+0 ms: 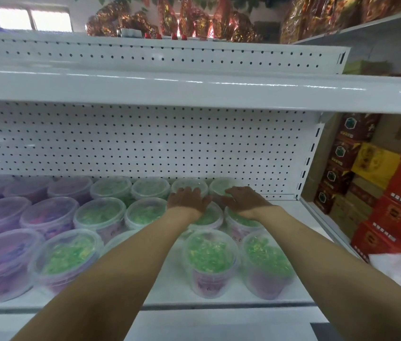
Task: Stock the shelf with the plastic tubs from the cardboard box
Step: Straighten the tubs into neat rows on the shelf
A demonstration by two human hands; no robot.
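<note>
A white metal shelf [219, 294] with a perforated back panel [145, 143] fills the view, in what looks like a small shop; stacked red and yellow cartons [391, 183] stand off to the right, and foil-wrapped goods [194, 20] sit on top of the unit.

The plastic tubs are already on the shelf in rows running back to the panel: purple-filled tubs [5, 262] to the left, green-filled tubs [210, 257] in the middle and right. The cardboard box is not in view.

Both arms reach deep over the front tubs. The left hand [187, 200] and the right hand [242, 199] lie palm-down on the lids of the rear green tubs, fingers fairly straight and spread, gripping nothing that I can see. This reads as the tidying part of a placement: pressing or nudging the back tubs into line.

The next move probably calls for drawing both arms back without knocking the front pair, then fetching more tubs for the bare strip at the right end.

Counted (blur and the arms hide some): about eleven green tubs and at least six purple ones.
</note>
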